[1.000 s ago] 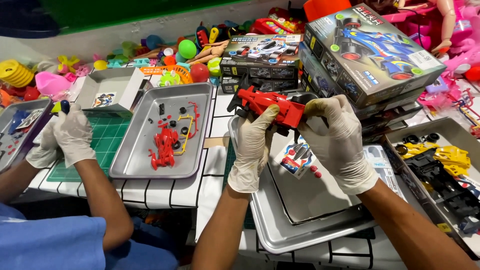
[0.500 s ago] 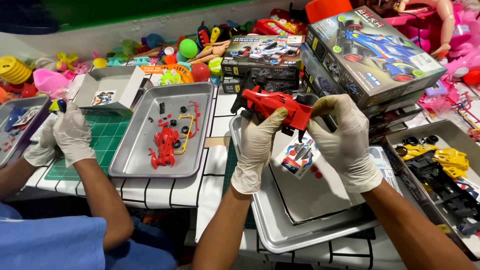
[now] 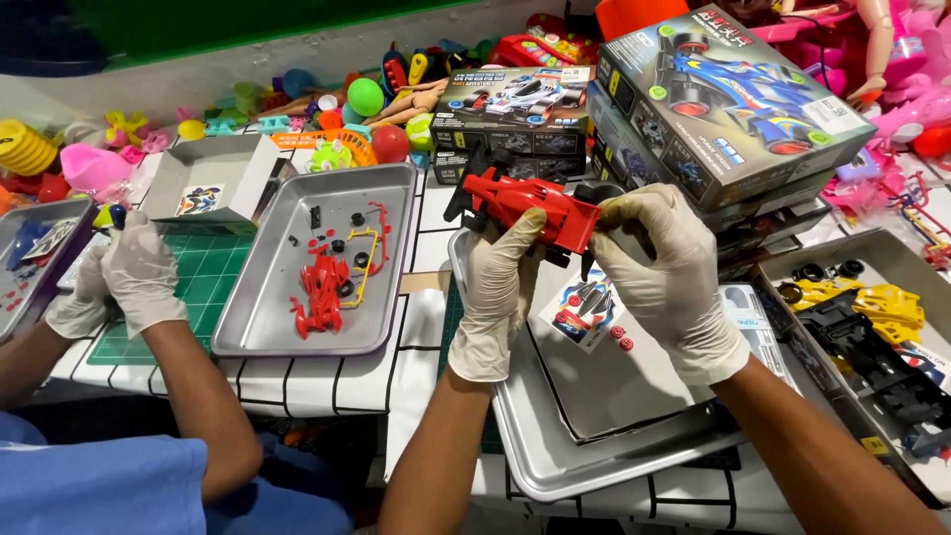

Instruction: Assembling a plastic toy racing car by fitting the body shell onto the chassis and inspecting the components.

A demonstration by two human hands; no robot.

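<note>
Toy car: a red racing-car body (image 3: 523, 206) on a black chassis, held in the air above a steel tray (image 3: 555, 466) — it now sits a little higher and further left than a second ago, tilted nose-left.
Left hand (image 3: 495, 287): white-gloved, fingers curled shut around the car's underside and near flank.
Right hand (image 3: 662, 272): white-gloved, closed on the car's rear end, thumb pressed at the black tail.
What that means: the two hands seem to be seating or adjusting the shell, not setting it down.
Below the car: a sticker sheet (image 3: 584, 312) lying in the tray.
Further out: a second tray of red parts (image 3: 327, 282); stacked model-car boxes (image 3: 728, 109); a co-worker's gloved hands (image 3: 124, 282) on a green cutting mat (image 3: 208, 282).
</note>
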